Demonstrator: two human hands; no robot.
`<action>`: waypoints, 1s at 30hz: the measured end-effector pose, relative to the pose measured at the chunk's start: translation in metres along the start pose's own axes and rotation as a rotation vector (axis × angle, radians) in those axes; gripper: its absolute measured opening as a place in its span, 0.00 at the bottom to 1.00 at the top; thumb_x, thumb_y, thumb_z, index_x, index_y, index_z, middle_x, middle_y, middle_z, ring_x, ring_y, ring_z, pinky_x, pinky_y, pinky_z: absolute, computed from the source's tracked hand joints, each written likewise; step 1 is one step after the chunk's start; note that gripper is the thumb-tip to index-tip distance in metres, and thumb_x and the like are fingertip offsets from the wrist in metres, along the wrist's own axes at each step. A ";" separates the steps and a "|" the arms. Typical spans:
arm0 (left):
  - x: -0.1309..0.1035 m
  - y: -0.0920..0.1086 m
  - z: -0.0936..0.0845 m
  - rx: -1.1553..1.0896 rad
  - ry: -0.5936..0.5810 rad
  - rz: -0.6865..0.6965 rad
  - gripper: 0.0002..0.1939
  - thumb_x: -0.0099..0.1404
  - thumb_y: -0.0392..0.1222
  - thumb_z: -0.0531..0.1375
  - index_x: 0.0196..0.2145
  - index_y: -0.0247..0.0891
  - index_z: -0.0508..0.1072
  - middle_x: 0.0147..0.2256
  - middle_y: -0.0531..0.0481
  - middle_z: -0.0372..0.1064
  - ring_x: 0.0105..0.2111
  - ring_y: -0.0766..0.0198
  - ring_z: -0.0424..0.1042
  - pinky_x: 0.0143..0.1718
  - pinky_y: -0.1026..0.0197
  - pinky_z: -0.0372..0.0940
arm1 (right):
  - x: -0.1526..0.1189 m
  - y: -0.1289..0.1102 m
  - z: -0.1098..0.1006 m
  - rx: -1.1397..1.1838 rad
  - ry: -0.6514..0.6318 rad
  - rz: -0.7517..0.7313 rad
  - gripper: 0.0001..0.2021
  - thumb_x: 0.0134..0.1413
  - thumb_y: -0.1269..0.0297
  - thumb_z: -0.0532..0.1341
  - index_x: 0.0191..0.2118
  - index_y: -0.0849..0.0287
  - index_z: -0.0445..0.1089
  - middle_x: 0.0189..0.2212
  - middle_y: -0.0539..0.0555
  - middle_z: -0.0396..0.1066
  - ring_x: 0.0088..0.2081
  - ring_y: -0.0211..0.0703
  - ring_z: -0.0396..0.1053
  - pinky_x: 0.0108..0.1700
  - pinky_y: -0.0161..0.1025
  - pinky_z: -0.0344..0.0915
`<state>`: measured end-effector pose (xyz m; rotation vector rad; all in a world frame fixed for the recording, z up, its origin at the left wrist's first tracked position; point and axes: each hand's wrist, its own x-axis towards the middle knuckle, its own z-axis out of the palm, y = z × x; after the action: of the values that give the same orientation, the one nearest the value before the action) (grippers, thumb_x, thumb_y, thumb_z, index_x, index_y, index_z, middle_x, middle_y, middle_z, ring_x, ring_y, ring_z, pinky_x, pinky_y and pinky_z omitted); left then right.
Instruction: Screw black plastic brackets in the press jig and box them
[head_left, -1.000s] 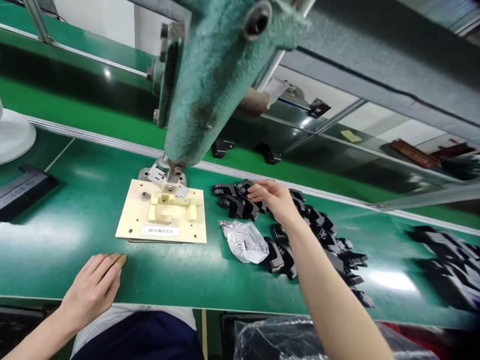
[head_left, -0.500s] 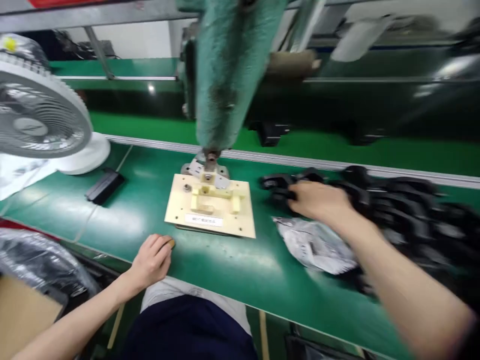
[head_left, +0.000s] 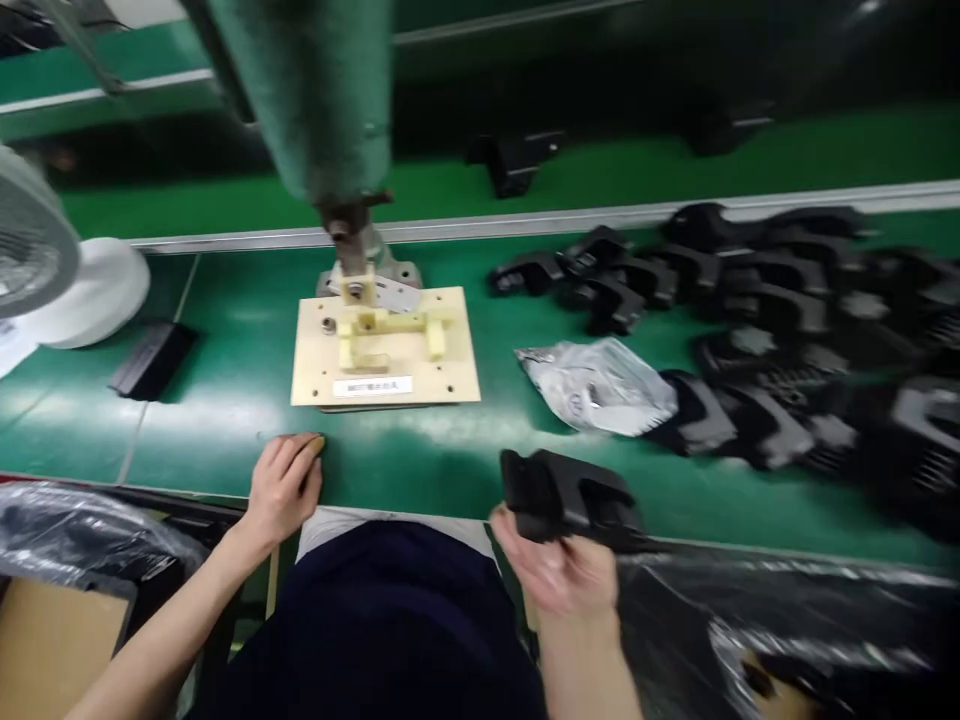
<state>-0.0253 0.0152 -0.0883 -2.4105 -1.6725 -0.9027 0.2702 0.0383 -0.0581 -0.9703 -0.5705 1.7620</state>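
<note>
1. Black plastic part (head_left: 570, 495) sits in the right hand (head_left: 559, 570); I see the fingers (head_left: 525, 545) closed around its lower edge, holding it up over the near edge of the green table (head_left: 450, 470).
2. Left hand (head_left: 283, 485) rests flat on the table, fingers loosely together, a small tan object (head_left: 318, 441) at the fingertips; whether it is gripped I cannot tell.
3. Just beyond the left hand I note a cream-coloured jig plate (head_left: 386, 350) with a white label, lying under the green press (head_left: 315, 100).
4. Right of the plate lies a crumpled grey bag (head_left: 600, 385), touching a heap of black parts (head_left: 750, 300).
5. Far left: a white fan (head_left: 45, 270) and a flat black block (head_left: 154, 358).
</note>
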 end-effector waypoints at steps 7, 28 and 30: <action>-0.007 -0.004 -0.027 0.000 -0.012 0.025 0.18 0.61 0.24 0.57 0.48 0.32 0.68 0.41 0.39 0.71 0.41 0.57 0.72 0.41 0.58 0.69 | 0.012 -0.027 0.011 0.194 -0.187 -0.224 0.14 0.44 0.63 0.71 0.39 0.40 0.75 0.35 0.44 0.76 0.28 0.32 0.71 0.30 0.31 0.67; 0.048 -0.169 -0.112 0.358 -0.203 -1.056 0.20 0.57 0.53 0.57 0.39 0.33 0.68 0.35 0.40 0.70 0.40 0.48 0.70 0.43 0.52 0.65 | -0.001 0.025 -0.011 0.106 0.026 0.068 0.14 0.46 0.50 0.67 0.36 0.51 0.74 0.41 0.61 0.70 0.36 0.48 0.72 0.31 0.40 0.71; 0.059 -0.180 -0.112 0.322 -0.212 -1.061 0.20 0.54 0.54 0.60 0.37 0.34 0.69 0.35 0.41 0.71 0.40 0.49 0.71 0.42 0.55 0.64 | -0.001 0.033 -0.006 0.155 -0.154 0.105 0.13 0.46 0.51 0.66 0.37 0.49 0.74 0.38 0.60 0.69 0.34 0.47 0.70 0.28 0.39 0.69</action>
<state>-0.2163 0.0948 -0.0134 -1.3439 -2.9350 -0.3399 0.2575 0.0241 -0.0859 -0.7738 -0.4784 1.9559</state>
